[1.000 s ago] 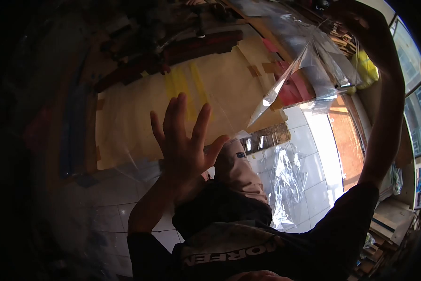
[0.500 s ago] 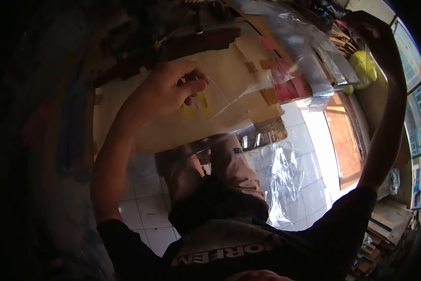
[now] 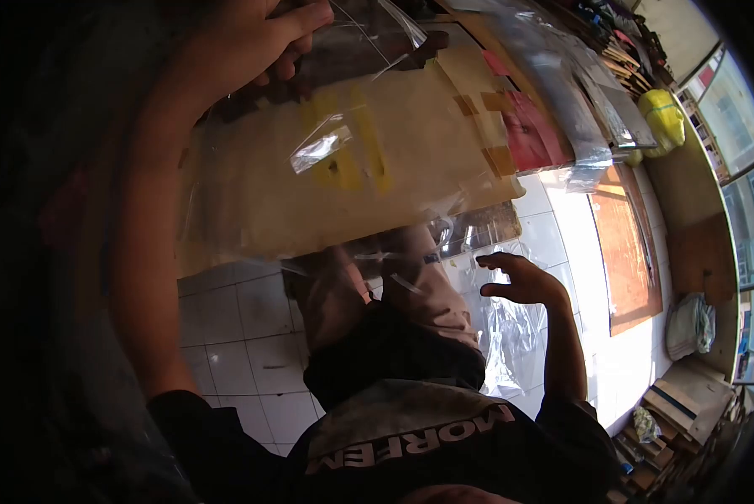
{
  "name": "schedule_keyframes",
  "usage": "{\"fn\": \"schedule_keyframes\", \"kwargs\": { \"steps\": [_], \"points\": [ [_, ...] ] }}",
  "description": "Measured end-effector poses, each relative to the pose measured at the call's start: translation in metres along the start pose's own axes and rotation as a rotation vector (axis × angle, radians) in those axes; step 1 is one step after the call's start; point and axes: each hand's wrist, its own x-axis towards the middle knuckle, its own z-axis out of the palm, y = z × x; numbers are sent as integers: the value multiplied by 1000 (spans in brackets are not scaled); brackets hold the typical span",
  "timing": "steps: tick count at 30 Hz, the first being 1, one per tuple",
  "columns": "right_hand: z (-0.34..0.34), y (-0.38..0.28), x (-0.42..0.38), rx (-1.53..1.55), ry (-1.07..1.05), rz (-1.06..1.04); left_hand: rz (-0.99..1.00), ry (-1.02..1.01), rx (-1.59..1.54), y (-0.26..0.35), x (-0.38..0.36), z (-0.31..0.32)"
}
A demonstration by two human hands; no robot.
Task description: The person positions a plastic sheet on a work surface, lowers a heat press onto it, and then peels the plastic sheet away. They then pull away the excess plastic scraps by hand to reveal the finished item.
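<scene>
Plastic (image 3: 320, 151) lies over the brown sheet (image 3: 427, 126) towards eleven o'clock. My left hand (image 3: 264, 46) has moved up there, fingers curled, its grip unclear; my right hand (image 3: 520, 281) has dropped from two o'clock to three, half-open, released. The yellow bag (image 3: 662, 122) at two hides its contents.

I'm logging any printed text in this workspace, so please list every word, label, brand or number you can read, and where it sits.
"MORFEM", upside down in the view, in large pale letters on the person's dark shirt; the last letter is partly lost in a fold.
Small dark label on the trousers: too small to read.
No readable text on the brown sheet or the yellow bundle.
</scene>
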Motion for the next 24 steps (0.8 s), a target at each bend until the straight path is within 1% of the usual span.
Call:
{"fn": "schedule_keyframes", "kwargs": {
  "steps": [1,3,4,5,6,7,8,9,10,11,14,16,18,20,23,24],
  "points": [
    [18,16,10,155,117,-46,-1,-11,-4,-1,0,1],
    [44,15,26,786,291,-174,-90,16,-60,-5,2,0],
    [50,10,30,970,240,-280,-86,23,4,-16,7,-5],
    [56,4,34,1155,186,-388,-82,16,3,-28,12,-9],
    [61,-11,35,1257,256,-447,-9,10,50,-40,15,-13],
    [62,-16,34,1258,263,-447,67,6,95,-45,16,-17],
    [60,-19,34,1208,338,-371,75,3,94,-48,14,-21],
    [57,-24,33,1156,414,-295,50,47,75,-47,7,-24],
    [47,-37,28,1151,517,-283,27,89,55,-47,0,-26],
    [39,-37,22,1212,563,-327,15,109,20,-48,-7,-30],
    [3,-49,-8,1147,702,-335,30,178,-71,-65,-28,-46],
    [-20,-59,-26,1078,744,-359,-23,253,-129,-74,-44,-51],
    [-35,-72,-39,1013,789,-372,-40,269,-262,-91,-57,-60],
    [-45,-85,-45,1006,770,-456,-25,266,-314,-96,-67,-59],
    [-54,-94,-48,969,767,-518,-33,288,-380,-108,-77,-58],
    [-58,-97,-51,949,739,-501,-64,299,-409,-109,-80,-58]
  ]
}}
